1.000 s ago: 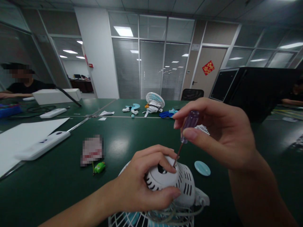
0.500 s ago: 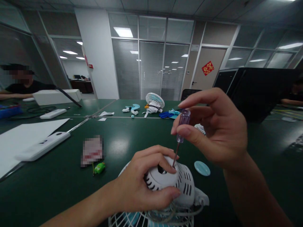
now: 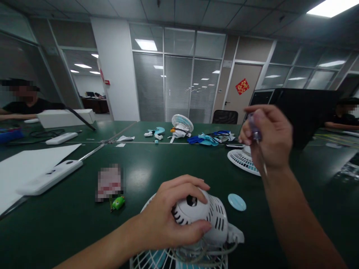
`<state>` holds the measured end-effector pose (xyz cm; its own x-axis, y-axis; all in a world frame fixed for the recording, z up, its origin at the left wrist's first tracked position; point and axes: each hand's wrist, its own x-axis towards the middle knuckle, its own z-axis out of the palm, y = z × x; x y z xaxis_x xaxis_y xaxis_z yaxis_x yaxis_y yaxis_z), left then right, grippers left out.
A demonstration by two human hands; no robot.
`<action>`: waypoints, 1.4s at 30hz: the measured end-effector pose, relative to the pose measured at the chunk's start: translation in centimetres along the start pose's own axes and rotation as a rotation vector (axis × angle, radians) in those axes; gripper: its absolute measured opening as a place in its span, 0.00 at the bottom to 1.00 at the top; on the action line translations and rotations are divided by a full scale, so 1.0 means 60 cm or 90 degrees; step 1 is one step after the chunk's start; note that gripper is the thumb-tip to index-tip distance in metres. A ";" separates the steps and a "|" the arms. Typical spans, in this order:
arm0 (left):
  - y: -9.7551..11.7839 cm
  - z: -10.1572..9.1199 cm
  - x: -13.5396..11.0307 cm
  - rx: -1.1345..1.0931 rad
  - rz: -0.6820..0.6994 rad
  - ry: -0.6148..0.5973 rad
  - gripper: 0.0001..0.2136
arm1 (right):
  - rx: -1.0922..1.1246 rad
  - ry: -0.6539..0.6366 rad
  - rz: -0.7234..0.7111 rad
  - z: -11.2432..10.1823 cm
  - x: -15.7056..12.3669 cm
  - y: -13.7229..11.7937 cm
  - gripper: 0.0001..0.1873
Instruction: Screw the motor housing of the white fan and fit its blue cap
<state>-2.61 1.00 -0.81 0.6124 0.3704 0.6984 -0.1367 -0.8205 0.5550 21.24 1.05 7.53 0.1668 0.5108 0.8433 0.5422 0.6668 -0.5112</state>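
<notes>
A white electric fan (image 3: pixel 219 213) lies face down close to me, its vented motor housing on top and its cord looped over the wire guard. My left hand (image 3: pixel 171 215) wraps around that housing, thumb on the near side and fingers over the far side. Raised to the right, my right hand (image 3: pixel 269 134) grips a screwdriver (image 3: pixel 255 129) by its clear purple handle. The shaft points down along the wrist, blurred by motion and apart from the fan. A light blue round cap (image 3: pixel 237 202) rests on the table right of the housing.
A white fan guard part (image 3: pixel 241 161) lies beyond my right hand. Further back are another small fan (image 3: pixel 181 126) and blue gloves (image 3: pixel 206 139). At left are a green toy (image 3: pixel 118 203), a white power strip (image 3: pixel 53 177) and paper. A person (image 3: pixel 25 97) sits far left.
My right hand has lifted the screwdriver off the fan housing and swung it right, turning the tip down toward my wrist. My left hand keeps its hold on the fan.
</notes>
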 end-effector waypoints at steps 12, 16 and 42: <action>0.004 0.000 0.000 -0.001 -0.022 0.008 0.13 | -0.456 -0.602 0.157 0.011 -0.169 0.139 0.17; 0.005 0.001 0.001 0.001 -0.039 0.003 0.12 | -0.494 -0.641 0.203 0.006 -0.159 0.129 0.19; 0.006 0.001 -0.001 -0.009 -0.039 0.004 0.13 | -0.406 -0.645 0.481 -0.106 -0.144 0.204 0.19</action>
<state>-2.63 0.69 -0.67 0.6145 0.4224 0.6663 -0.1102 -0.7903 0.6027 31.68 1.32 -4.96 0.0731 0.9733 -0.2177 0.9087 -0.1549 -0.3876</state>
